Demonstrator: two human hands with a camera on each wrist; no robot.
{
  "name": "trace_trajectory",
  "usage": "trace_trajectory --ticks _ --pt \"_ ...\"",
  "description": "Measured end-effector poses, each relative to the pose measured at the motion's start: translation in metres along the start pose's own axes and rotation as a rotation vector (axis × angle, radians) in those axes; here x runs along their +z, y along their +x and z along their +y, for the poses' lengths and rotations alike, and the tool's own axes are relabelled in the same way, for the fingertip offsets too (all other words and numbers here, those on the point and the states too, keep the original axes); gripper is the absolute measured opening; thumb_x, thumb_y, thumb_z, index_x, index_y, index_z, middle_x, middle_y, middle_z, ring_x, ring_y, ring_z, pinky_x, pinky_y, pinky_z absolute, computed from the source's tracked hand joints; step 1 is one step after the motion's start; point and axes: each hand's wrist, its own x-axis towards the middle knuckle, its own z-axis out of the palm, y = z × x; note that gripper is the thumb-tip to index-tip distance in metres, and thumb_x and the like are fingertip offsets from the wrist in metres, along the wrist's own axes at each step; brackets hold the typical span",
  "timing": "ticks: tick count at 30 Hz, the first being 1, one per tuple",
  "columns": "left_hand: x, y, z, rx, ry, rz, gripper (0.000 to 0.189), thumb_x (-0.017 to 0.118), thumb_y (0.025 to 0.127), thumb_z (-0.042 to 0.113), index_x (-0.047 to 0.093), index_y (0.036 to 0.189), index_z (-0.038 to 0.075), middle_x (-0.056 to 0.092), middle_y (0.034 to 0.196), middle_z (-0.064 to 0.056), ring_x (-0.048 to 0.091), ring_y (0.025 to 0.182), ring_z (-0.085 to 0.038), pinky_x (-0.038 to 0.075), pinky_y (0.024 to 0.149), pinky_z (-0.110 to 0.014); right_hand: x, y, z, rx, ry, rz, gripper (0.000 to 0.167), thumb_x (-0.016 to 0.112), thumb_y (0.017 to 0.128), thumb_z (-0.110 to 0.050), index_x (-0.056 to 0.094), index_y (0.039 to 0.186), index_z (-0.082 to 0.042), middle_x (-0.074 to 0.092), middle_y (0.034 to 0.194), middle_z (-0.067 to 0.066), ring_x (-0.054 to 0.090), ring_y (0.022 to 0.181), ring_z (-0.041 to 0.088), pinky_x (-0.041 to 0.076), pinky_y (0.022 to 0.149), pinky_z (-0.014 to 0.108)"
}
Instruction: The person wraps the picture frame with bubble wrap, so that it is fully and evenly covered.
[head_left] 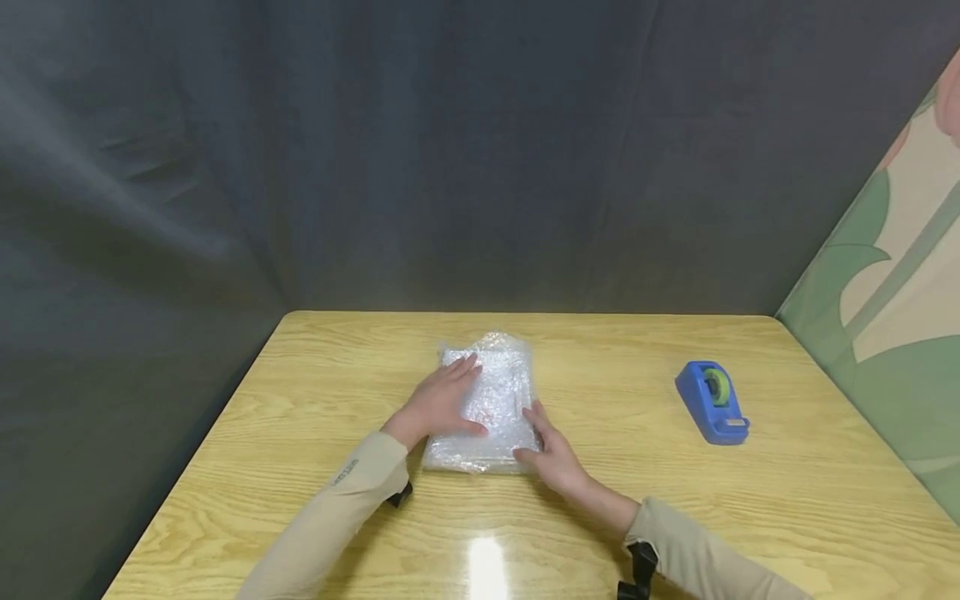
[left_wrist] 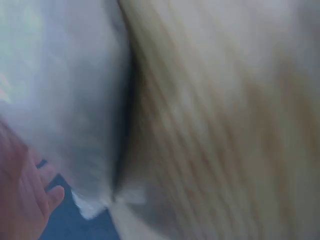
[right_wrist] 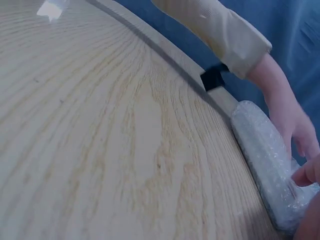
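Note:
A flat package in clear bubble wrap (head_left: 498, 383) lies on the wooden table in front of me. My left hand (head_left: 442, 404) rests over its left side, fingers extended toward the far edge and thumb spread across the wrap. At the near right corner my right hand (head_left: 553, 458) touches the package's edge, its fingers loosely spread. Close up in the left wrist view, the wrapped package (left_wrist: 65, 100) is blurred, with the left hand (left_wrist: 22, 185) at the lower left. The right wrist view shows the wrap's side (right_wrist: 262, 160) and part of the right hand (right_wrist: 309, 175).
A blue tape dispenser (head_left: 705, 408) with a roll of green tape (head_left: 717, 387) stands on the right of the table (head_left: 337, 375). Dark curtains (head_left: 465, 158) hang behind and to the left. A patterned panel (head_left: 900, 317) borders the right side.

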Motion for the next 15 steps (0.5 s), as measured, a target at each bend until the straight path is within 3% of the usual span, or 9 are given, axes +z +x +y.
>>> trace_trajectory --ticks 4,6,11,15 --pt "-0.009 -0.020 0.013 0.024 -0.065 0.062 0.071 0.064 0.081 0.041 0.039 0.137 0.007 0.025 0.147 -0.012 0.031 0.130 -0.032 0.030 0.105 -0.045 0.002 0.002 0.000 0.032 -0.001 0.006 0.068 0.058 0.075 0.006 0.027 0.135 0.013 0.001 0.149 0.024 0.001 0.136 0.036 0.006 0.110 0.046" --pt "-0.011 -0.033 0.014 -0.011 -0.119 0.076 0.063 0.063 0.083 0.036 0.041 0.136 0.008 0.029 0.145 -0.013 0.035 0.128 -0.033 0.035 0.101 -0.048 0.002 0.003 0.000 0.042 0.002 0.004 0.068 0.057 0.076 0.006 0.026 0.136 0.012 0.001 0.149 0.022 0.000 0.136 0.035 0.005 0.110 0.045" --pt "-0.010 -0.064 0.003 -0.186 -0.286 0.037 0.076 0.064 0.080 0.043 0.035 0.138 0.004 0.030 0.144 -0.017 0.033 0.128 -0.034 0.034 0.101 -0.049 0.002 0.004 0.001 0.042 0.039 -0.002 0.075 0.056 0.076 0.007 0.016 0.139 0.011 -0.002 0.149 0.023 -0.001 0.136 0.035 0.003 0.110 0.046" --pt "-0.004 -0.076 -0.006 -0.202 -0.529 -0.028 0.084 0.065 0.080 0.043 0.027 0.140 -0.002 0.034 0.140 -0.020 0.037 0.125 -0.032 0.032 0.104 -0.046 0.001 0.004 0.001 0.044 0.060 0.012 0.079 0.055 0.076 0.008 0.009 0.141 0.010 0.000 0.149 0.023 0.000 0.136 0.035 0.003 0.111 0.045"
